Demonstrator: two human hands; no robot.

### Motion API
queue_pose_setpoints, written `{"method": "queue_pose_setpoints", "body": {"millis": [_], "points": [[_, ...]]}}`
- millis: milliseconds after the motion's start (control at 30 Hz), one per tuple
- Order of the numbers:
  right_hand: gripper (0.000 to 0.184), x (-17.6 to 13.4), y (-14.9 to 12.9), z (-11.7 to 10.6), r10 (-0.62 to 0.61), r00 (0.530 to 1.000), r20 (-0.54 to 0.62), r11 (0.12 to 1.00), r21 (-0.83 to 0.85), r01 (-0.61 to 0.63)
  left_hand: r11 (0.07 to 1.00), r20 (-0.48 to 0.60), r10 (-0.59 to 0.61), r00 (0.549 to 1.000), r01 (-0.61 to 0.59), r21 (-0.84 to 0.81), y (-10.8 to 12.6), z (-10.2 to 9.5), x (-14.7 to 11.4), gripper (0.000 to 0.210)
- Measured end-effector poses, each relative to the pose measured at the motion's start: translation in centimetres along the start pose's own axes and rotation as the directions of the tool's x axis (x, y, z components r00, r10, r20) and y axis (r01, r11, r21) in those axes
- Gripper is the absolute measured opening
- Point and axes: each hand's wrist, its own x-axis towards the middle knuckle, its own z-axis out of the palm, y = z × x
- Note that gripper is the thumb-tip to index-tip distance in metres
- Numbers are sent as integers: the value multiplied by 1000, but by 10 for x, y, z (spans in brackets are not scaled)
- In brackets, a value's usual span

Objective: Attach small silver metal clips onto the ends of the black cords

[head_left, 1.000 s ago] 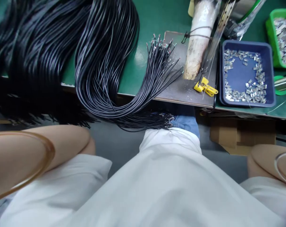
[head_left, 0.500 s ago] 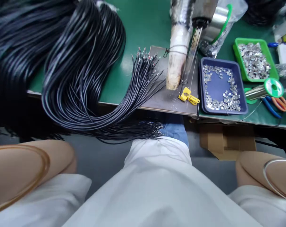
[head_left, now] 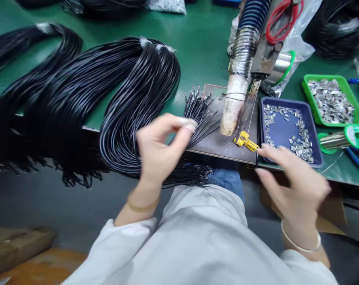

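My left hand (head_left: 164, 144) is raised in front of the black cables (head_left: 138, 91), thumb and fingertips brought together in a pinch. Motion blurs the tips, so I cannot make out anything between them. Behind that hand, the stripped cable ends (head_left: 199, 103) fan out over a brown board (head_left: 215, 148). My right hand (head_left: 295, 182) is by the table's front edge, thumb and index finger apart, with nothing in it. Its index fingertip is close to a yellow plastic clip (head_left: 246, 141) and the near left corner of a blue tray (head_left: 289, 128) of small metal pieces.
A soldering fixture (head_left: 247, 103) stands over the board beside a wrapped hose (head_left: 239, 71). On the right are a green tray (head_left: 318, 114) of metal pieces and a solder wire spool (head_left: 354, 136). More cable bundles (head_left: 63, 87) hang over the front edge at left.
Both hands have come up into view from the sides, the left toward the cables and the right toward the blue tray. The camera view has shifted, showing more of the table's far side.
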Motion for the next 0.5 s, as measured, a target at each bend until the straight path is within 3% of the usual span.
{"method": "queue_pose_setpoints", "body": {"millis": [67,133,200,267,367,433,500], "points": [[45,4,3,22,-118,992,46,993,17,117,972,109,57,992,-80,222,-18,23,-3,15],[34,6,3,37,-165,985,41,983,88,160,866,258,34,965,-158,474,-32,47,-4,18],[21,6,-3,38,-176,984,31,965,204,166,787,291,-27,956,-159,596,-42,63,-2,20],[20,2,-13,26,-229,972,52,923,328,200,777,271,-34,962,-144,612,-47,71,3,16],[23,-5,-20,-1,-254,965,69,907,365,212,889,108,-63,992,6,458,-54,69,11,8],[21,-8,-11,-14,-125,991,52,968,227,110,968,-60,-171,983,179,175,-56,64,14,5],[15,-8,11,-21,63,998,24,998,4,-63,941,-165,-305,938,270,-203,-53,59,14,6]]}}
